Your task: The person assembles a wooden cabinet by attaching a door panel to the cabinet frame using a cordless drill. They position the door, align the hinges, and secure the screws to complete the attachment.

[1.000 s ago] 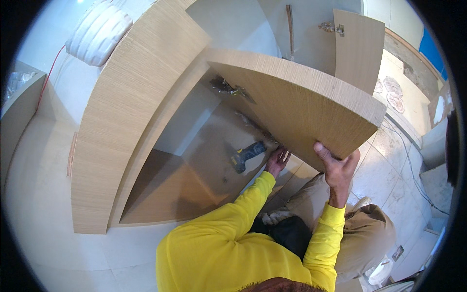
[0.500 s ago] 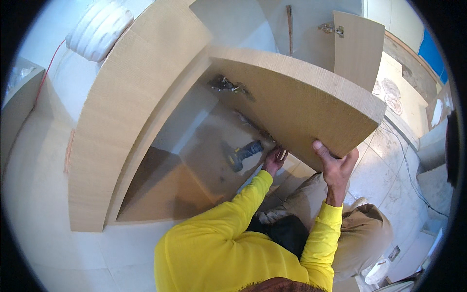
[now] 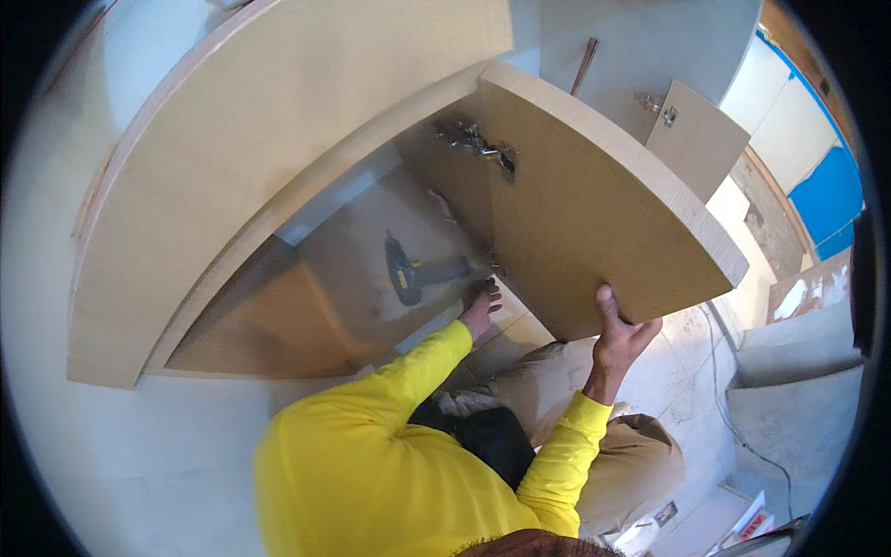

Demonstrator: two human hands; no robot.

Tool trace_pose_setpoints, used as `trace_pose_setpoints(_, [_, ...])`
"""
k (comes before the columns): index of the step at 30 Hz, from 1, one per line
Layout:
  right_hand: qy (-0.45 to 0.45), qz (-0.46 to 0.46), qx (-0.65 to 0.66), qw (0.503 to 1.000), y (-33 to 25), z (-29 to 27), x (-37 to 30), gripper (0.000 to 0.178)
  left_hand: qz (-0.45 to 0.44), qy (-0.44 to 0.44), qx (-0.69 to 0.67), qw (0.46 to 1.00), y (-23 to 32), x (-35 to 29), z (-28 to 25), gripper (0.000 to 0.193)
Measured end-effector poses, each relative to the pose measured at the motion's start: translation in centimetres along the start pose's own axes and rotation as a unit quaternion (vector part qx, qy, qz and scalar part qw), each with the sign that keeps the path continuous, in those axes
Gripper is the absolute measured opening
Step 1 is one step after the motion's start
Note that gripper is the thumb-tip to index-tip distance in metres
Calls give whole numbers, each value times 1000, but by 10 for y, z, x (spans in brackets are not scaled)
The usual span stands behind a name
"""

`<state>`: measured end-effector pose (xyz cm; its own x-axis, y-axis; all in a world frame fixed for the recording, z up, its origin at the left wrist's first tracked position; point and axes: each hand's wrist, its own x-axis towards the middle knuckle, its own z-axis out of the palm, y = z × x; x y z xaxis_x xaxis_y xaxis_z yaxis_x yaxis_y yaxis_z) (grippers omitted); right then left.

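Note:
My right hand [image 3: 620, 342] grips the lower free edge of an open wooden cabinet door [image 3: 594, 213], thumb on its inner face, fingers behind. Beside the door's lower hinge [image 3: 492, 264], my left hand [image 3: 481, 308] is low at the cabinet's front edge, fingers loosely bent and apart. I see nothing held in it. A metal upper hinge [image 3: 469, 141] joins the door to the cabinet's inner side. On the cabinet floor lies a black and yellow cordless drill [image 3: 418, 271], just beyond my left hand.
The cabinet's wide wooden front panel [image 3: 278, 121] curves across the left. Another small door with a hinge [image 3: 696, 135] stands at the far right. A cable [image 3: 733, 422] runs over the tiled floor on the right. Blue sheeting [image 3: 826, 200] hangs beyond.
The view has shifted, showing more of the door's inner face and both its hinges. My left hand's fingers look more spread. My right hand keeps its grip on the door.

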<state>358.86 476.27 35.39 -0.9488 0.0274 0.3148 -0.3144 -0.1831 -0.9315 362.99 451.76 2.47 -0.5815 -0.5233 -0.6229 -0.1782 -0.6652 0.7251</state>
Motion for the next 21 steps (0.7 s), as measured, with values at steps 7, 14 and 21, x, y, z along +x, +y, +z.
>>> trace_pose_setpoints(7, [25, -15, -14, 999, 8, -11, 5, 47, 306, -133, -126, 934, 234, -151, 89, 26])
trace_pose_setpoints(14, [31, -28, -14, 999, 10, -3, 5, 50, 349, -299, -133, 878, 341, -179, 122, 19])
trace_pose_setpoints(21, [10, -32, -22, 999, 18, -10, 6, 48, 337, -355, -123, 863, 344, -148, 115, 16])
